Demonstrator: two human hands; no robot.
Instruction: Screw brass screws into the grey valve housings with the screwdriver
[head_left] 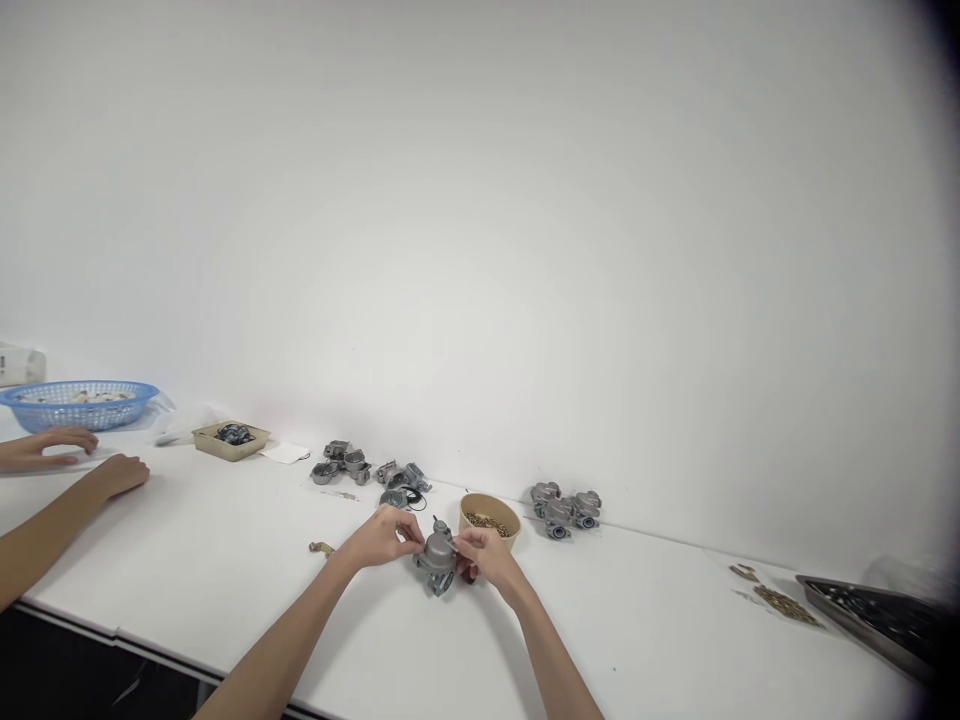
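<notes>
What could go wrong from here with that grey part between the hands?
The bowl of small brass-coloured pieces sits just behind the right hand; a bump might spill it. The irregularly shaped grey metal part could tip or slip from the fingers. The loose bracket-like piece near the left hand might get swept aside.

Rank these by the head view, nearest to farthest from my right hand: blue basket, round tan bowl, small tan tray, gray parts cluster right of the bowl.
1. Round tan bowl: just beyond your right hand.
2. Gray parts cluster: to the bowl's right.
3. Small tan tray: off to the left.
4. Blue basket: farthest left.
</notes>
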